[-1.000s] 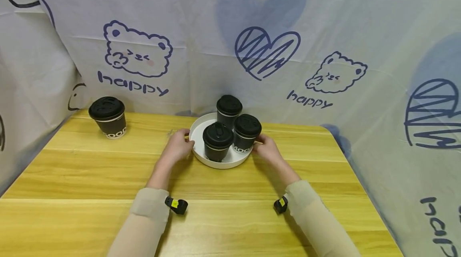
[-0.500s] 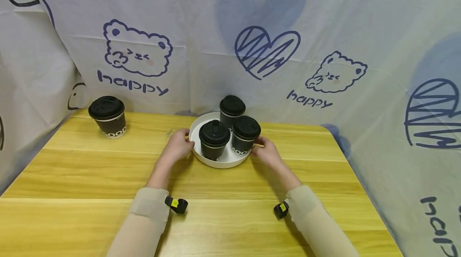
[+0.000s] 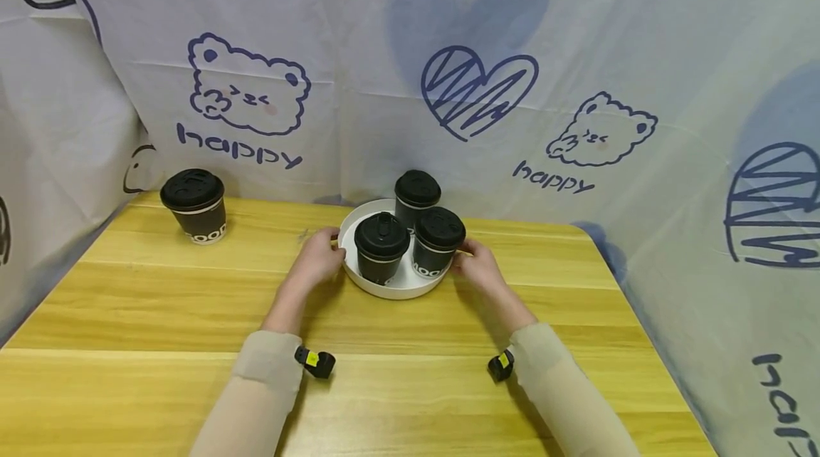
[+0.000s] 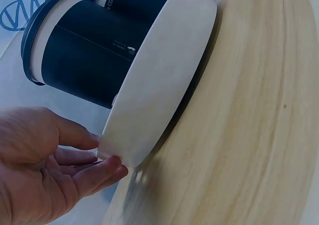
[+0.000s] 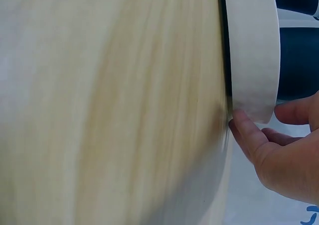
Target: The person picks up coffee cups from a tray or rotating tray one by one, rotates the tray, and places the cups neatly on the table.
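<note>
A round white tray (image 3: 397,292) with a low wall bears three dark paper cups with black lids: a front cup (image 3: 379,268), a right cup (image 3: 430,259) and a back cup (image 3: 416,211). My left hand (image 3: 315,258) pinches the tray's left side. In the left wrist view its thumb (image 4: 79,135) lies at the rim and the fingers (image 4: 102,175) against the outer wall. On the opposite side my right hand (image 3: 479,266) grips the tray, its thumb (image 5: 294,111) by the rim and a fingertip low on the wall. A dark strip shows under the tray; whether it is lifted I cannot tell.
Another lidded cup (image 3: 200,218) stands upright at the table's back left. The wooden table (image 3: 397,393) ends at a printed cloth (image 3: 359,144) hanging behind it. More cloth (image 3: 711,243) hangs along the right side.
The front cup has shifted slightly left and the back cup slightly right, while the tray stays in about the same place. Both hands keep their hold on the tray.
</note>
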`<state>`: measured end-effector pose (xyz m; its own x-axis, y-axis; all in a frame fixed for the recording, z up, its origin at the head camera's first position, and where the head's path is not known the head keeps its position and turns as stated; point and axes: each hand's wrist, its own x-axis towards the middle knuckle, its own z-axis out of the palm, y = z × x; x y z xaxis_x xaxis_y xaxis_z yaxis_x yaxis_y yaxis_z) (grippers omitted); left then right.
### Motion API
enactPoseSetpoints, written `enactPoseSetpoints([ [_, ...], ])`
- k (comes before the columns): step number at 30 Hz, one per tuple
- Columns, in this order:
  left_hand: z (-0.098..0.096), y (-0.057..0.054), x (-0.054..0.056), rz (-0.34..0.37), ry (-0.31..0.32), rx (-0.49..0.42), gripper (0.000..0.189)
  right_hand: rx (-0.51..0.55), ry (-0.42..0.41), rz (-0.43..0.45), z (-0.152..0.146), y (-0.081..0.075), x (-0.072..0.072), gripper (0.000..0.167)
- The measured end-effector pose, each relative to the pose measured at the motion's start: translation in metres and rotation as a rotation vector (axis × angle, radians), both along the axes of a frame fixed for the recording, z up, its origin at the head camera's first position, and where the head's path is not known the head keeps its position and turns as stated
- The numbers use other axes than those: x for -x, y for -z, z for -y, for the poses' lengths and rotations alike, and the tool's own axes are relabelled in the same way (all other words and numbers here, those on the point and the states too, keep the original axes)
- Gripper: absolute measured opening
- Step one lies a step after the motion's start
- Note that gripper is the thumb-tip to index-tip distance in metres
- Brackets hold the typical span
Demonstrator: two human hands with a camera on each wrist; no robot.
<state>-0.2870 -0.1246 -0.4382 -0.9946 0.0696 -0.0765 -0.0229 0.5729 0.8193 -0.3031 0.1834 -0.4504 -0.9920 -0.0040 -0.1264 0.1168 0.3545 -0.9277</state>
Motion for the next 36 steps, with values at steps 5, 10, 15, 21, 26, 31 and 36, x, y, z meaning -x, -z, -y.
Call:
enactPoseSetpoints([
  [5, -0.001, 0.001, 0.002, -0.008, -0.019, -0.034, 0.048, 0.038, -0.008, 0.003, 0.0, 0.0, 0.003, 0.044],
  [10, -0.001, 0.002, 0.003, -0.034, -0.038, -0.043, 0.046, 0.045, -0.012, -0.001, 0.001, 0.0, 0.004, 0.045],
  [15, -0.001, 0.003, 0.003, -0.03, -0.037, -0.045, 0.047, 0.04, -0.019, -0.006, 0.001, 0.001, 0.004, 0.044],
  [21, -0.001, 0.002, 0.001, -0.009, -0.019, -0.03, 0.048, 0.036, -0.03, -0.011, 0.0, 0.002, 0.001, 0.044],
  [26, -0.001, 0.0, 0.0, -0.033, -0.011, -0.006, 0.047, 0.061, -0.044, 0.004, 0.002, 0.0, -0.005, 0.046],
  [31, -0.001, -0.001, -0.002, -0.035, -0.007, -0.026, 0.047, 0.102, -0.04, 0.027, 0.004, -0.001, -0.01, 0.052],
  [36, 0.0, 0.0, -0.001, -0.01, -0.013, -0.06, 0.047, 0.129, -0.039, 0.027, 0.004, 0.0, -0.01, 0.053],
])
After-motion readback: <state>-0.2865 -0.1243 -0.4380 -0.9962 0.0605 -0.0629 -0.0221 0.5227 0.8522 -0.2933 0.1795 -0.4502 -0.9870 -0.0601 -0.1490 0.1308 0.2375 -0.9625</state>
